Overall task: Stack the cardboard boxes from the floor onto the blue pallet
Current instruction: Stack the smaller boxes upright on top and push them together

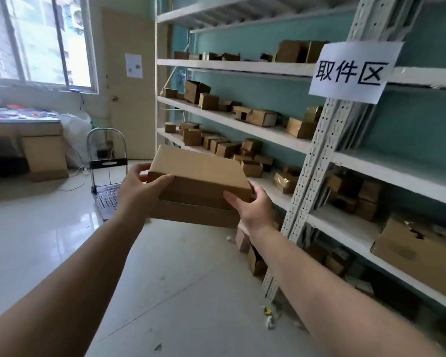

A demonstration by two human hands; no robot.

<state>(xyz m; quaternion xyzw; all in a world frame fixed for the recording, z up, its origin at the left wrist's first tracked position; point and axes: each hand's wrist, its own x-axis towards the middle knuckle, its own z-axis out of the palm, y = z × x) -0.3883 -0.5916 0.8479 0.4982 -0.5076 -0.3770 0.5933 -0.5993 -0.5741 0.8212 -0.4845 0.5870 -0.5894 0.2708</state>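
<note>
White shelving (242,117) loaded with small cardboard boxes lines the right wall, and a folding hand cart (107,161) stands on the pale tiled floor (178,292) beyond. Held up in the air before the shelves is a flat cardboard box (198,173). The left hand (142,188) grips its near left corner with the thumb curled over the edge, and the right hand (252,207) grips its right corner, fingers wrapped beneath.

Flat brown cardboard box (198,173) — closed, tilted, held in mid-air above second flat box (193,212) directly beneath; blue pallet not in view.
</note>
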